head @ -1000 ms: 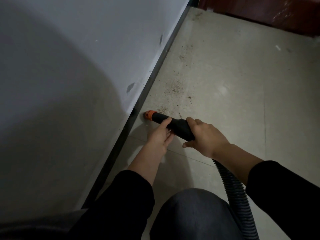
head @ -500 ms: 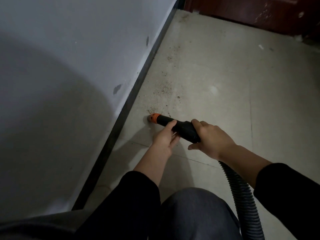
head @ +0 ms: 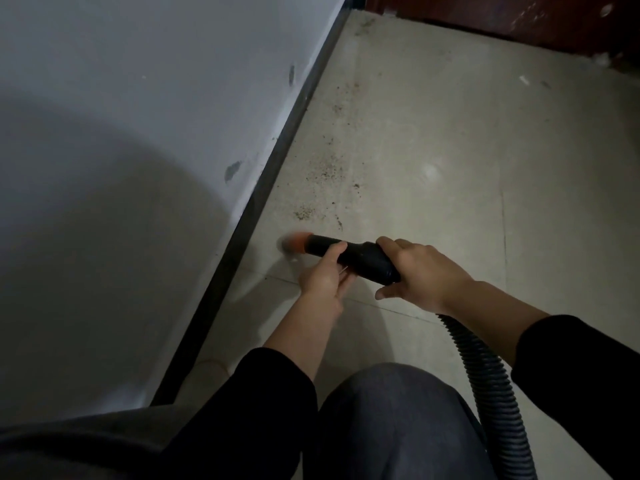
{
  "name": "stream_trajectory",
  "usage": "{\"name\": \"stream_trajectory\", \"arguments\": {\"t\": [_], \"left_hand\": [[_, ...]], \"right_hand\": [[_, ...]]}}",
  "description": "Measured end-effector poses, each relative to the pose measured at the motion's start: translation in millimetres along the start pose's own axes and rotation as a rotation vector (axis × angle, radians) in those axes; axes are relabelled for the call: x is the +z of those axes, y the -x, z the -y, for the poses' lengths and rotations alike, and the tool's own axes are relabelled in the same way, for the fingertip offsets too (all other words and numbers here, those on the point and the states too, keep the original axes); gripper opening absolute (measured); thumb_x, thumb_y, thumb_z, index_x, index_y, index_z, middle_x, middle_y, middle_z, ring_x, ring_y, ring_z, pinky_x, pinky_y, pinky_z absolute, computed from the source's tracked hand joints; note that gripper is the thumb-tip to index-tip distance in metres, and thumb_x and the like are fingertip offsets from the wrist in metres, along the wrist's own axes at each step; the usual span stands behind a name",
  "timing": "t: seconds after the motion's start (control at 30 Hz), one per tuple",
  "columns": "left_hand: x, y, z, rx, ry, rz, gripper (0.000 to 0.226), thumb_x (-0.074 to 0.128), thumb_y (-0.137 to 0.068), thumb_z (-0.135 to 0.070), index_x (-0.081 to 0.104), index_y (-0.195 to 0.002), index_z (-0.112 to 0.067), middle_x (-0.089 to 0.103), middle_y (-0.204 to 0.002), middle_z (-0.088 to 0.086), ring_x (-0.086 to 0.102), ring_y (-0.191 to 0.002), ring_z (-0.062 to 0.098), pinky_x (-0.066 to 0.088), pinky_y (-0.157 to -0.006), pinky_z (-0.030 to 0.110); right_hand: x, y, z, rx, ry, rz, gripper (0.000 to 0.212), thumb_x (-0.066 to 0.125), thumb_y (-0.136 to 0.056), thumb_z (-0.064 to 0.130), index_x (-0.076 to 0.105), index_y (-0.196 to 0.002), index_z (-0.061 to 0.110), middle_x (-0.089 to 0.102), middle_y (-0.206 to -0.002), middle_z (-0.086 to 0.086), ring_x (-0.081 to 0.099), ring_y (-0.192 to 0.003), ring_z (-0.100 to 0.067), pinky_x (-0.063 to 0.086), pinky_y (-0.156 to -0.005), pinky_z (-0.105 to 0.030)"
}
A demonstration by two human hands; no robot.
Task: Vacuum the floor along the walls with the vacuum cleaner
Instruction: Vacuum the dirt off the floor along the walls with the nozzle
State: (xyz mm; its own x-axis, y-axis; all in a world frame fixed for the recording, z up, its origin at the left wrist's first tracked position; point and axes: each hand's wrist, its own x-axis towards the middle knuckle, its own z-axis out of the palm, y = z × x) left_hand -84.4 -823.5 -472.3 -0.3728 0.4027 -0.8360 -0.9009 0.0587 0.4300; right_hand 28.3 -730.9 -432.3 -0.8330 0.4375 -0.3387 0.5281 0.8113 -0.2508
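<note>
Pale, matte floor tiles (head: 433,140) meet a white painted wall (head: 138,98) along a dark, glossy baseboard strip (head: 273,174), with gritty dark crumbs (head: 323,171) scattered just beside it. Low over the tiles near the baseboard lies the vacuum's smooth black plastic nozzle (head: 349,254), its orange tip (head: 298,241) pointing at the wall. The left hand (head: 323,275) pinches the slim tube, thumb on top and fingers underneath; the right hand (head: 426,271) wraps the thicker rear, where a ribbed black hose (head: 485,375) trails back past a grey-clad knee (head: 398,410). Half a second earlier the tip was sharp; now it is smeared with blur, both grips unchanged.
</note>
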Motion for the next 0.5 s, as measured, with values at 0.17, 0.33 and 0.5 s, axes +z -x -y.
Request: {"name": "stream_trajectory", "arguments": {"t": [0.17, 0.33, 0.5], "left_hand": [[-11, 13, 8, 0.035, 0.094, -0.114, 0.035, 0.072, -0.086, -0.012, 0.06, -0.115, 0.002, 0.071, -0.104, 0.017, 0.069, -0.074, 0.015, 0.058, -0.055, 0.02], [-18, 23, 16, 0.036, 0.151, -0.162, 0.03, 0.073, -0.085, -0.013, 0.062, -0.11, -0.001, 0.071, -0.103, 0.017, 0.069, -0.074, 0.016, 0.058, -0.057, 0.02], [-20, 27, 19, 0.019, 0.161, -0.154, 0.031, 0.072, -0.086, -0.012, 0.061, -0.112, 0.0, 0.071, -0.105, 0.019, 0.069, -0.077, 0.018, 0.058, -0.055, 0.02]], "right_hand": [[-1, -1, 6, -0.093, 0.033, 0.041, 0.058, 0.075, -0.079, 0.043, 0.044, -0.122, 0.018, 0.056, -0.104, -0.004, 0.056, -0.087, -0.025, 0.046, -0.074, -0.036], [0, 1, 6, -0.149, 0.053, 0.062, 0.059, 0.075, -0.079, 0.045, 0.044, -0.121, 0.019, 0.056, -0.105, -0.002, 0.057, -0.086, -0.023, 0.048, -0.075, -0.037], [1, 5, 6, -0.163, 0.061, 0.081, 0.058, 0.074, -0.08, 0.044, 0.043, -0.122, 0.019, 0.056, -0.107, -0.002, 0.057, -0.088, -0.023, 0.048, -0.076, -0.036]]}}
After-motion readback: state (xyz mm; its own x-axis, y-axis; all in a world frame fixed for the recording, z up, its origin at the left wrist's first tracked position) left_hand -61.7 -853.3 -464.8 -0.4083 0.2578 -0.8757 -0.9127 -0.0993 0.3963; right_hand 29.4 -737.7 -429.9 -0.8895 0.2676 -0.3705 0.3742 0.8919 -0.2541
